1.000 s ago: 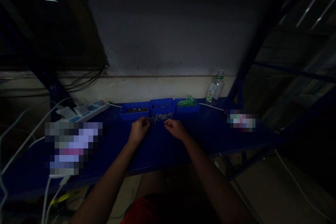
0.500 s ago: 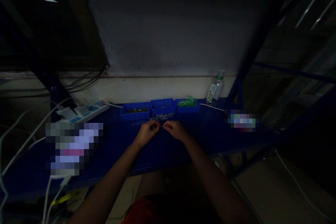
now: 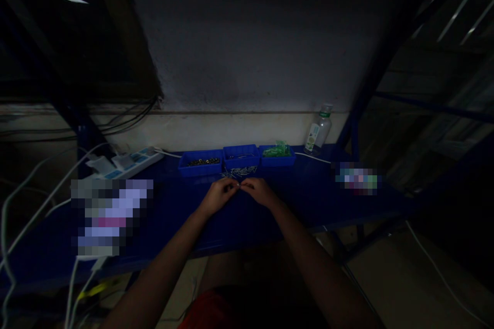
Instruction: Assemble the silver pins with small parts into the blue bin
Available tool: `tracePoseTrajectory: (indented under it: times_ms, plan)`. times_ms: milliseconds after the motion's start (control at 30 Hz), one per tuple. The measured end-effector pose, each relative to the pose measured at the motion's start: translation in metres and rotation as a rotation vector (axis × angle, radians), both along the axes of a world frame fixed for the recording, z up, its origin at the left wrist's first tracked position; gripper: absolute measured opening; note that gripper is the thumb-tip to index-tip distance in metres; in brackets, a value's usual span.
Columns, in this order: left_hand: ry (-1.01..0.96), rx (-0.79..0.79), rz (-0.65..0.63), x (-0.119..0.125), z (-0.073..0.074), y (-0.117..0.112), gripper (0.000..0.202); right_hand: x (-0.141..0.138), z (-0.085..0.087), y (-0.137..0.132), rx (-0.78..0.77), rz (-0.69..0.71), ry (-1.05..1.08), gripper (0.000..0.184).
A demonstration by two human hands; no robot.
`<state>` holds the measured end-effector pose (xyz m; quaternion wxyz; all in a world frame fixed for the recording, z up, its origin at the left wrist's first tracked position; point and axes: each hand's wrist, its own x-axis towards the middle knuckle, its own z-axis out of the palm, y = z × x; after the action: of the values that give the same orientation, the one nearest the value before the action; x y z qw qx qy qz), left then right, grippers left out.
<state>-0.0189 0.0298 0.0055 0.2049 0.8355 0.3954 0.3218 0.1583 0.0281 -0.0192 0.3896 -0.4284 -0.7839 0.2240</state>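
My left hand (image 3: 219, 195) and my right hand (image 3: 258, 190) meet fingertip to fingertip over the blue bench (image 3: 301, 195), both pinched on a tiny metal part (image 3: 239, 185) too small to name. Just beyond them lies a loose pile of thin metal pins (image 3: 240, 171). Behind the pile stand three small blue trays: the left tray (image 3: 200, 163) with dark brassy parts, the middle tray (image 3: 241, 153) with metal pieces, the right tray (image 3: 277, 156) with green parts.
A clear bottle with a green cap (image 3: 318, 133) stands at the back right by a blue rack post. A white power strip (image 3: 127, 160) with cables lies at the back left. Blurred patches cover items at left and right. The room is very dark.
My left hand has moved right from the edge of the pin pile to meet my right hand; both now pinch together in front of the pile.
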Motion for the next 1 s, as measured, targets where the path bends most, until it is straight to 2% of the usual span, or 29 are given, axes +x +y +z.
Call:
tracePoseTrajectory:
  times_ms: [233, 400, 600, 1000]
  plan:
    - [-0.042, 0.009, 0.081, 0.0004, 0.0049, -0.0054, 0.015, -0.0004, 0.0034, -0.0026, -0.018, -0.050, -0.003, 0.023]
    - [0.022, -0.035, 0.025, 0.0011, 0.0021, -0.0035, 0.019, -0.0011, 0.0060, -0.0049, -0.056, -0.063, 0.021, 0.027]
    - [0.035, 0.000, -0.038, 0.0006, -0.0008, 0.0004, 0.025, 0.0001, 0.0047, -0.0046, -0.037, -0.068, -0.012, 0.022]
    - [0.006, 0.003, 0.020, -0.0023, -0.0019, 0.0027, 0.027, 0.0006, -0.0013, -0.0001, -0.078, -0.050, 0.112, 0.019]
